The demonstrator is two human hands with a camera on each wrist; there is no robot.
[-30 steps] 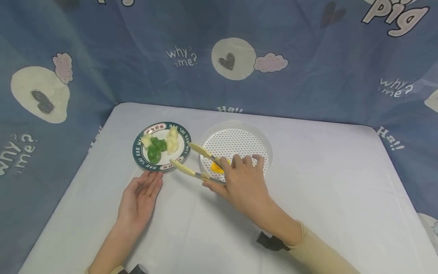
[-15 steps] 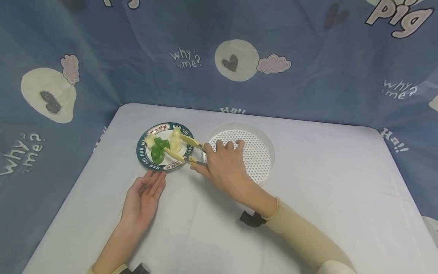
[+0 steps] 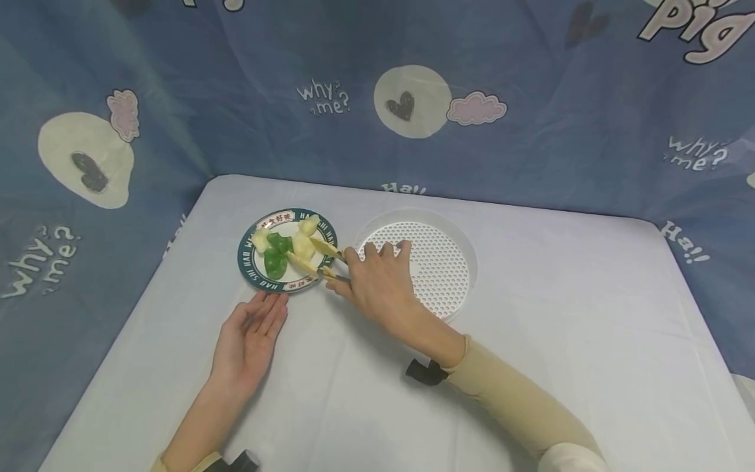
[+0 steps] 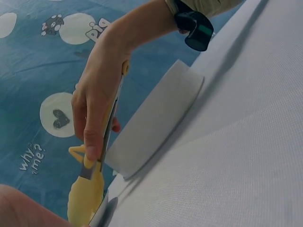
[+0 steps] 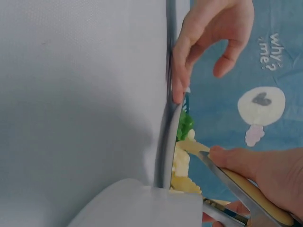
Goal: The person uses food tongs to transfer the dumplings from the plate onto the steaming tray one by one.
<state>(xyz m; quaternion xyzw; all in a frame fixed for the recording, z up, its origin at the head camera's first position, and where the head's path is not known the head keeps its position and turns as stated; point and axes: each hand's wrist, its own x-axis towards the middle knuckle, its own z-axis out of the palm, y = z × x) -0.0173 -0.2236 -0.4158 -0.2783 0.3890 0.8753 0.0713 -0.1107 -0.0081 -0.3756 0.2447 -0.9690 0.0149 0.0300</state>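
My right hand (image 3: 382, 283) grips a pair of tongs (image 3: 302, 264) with yellow tips and metal arms. The spread tips reach over the right part of a round plate (image 3: 245, 265) with a green lettered rim. Between or beside them lies a pale yellow lumpy piece (image 3: 303, 247); contact is unclear. Glossy green pieces (image 3: 275, 262) and a smaller pale piece (image 3: 260, 240) lie further left on the plate. With its palm turned up, my left hand (image 3: 243, 347) touches the plate's near edge with its fingertips. The right wrist view shows the tongs (image 5: 236, 187) and the food from the side.
A round white tray (image 3: 445, 262) with a perforated bottom stands right of the plate, partly covered by my right hand. Both stand on a white-covered table (image 3: 531, 314). A blue printed cloth (image 3: 253, 124) hangs behind and at the sides.
The right hand has moved left with the tongs from over the tray to the plate, and the tips have come slightly closer together. The left hand has stayed at the plate.
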